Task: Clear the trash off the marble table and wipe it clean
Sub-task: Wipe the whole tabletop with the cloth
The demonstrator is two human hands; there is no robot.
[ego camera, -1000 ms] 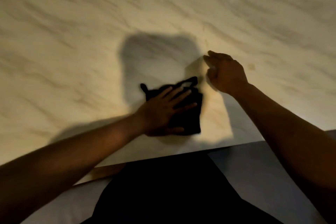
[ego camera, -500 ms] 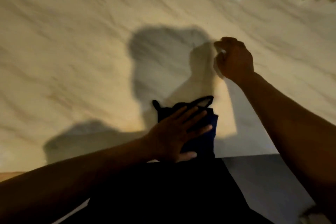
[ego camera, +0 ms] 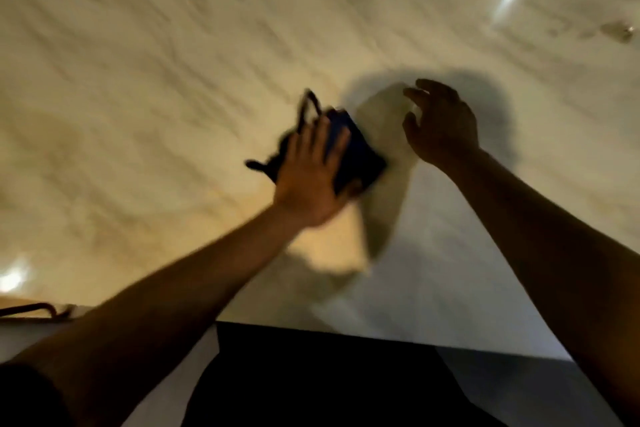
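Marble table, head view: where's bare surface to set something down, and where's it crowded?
Free: the wide stretch of marble table left of and beyond the dark cloth, and the strip between the right forearm and the near edge. Crowded: the middle, where the left hand presses the cloth beside the right hand. A small dark spot lies far right.
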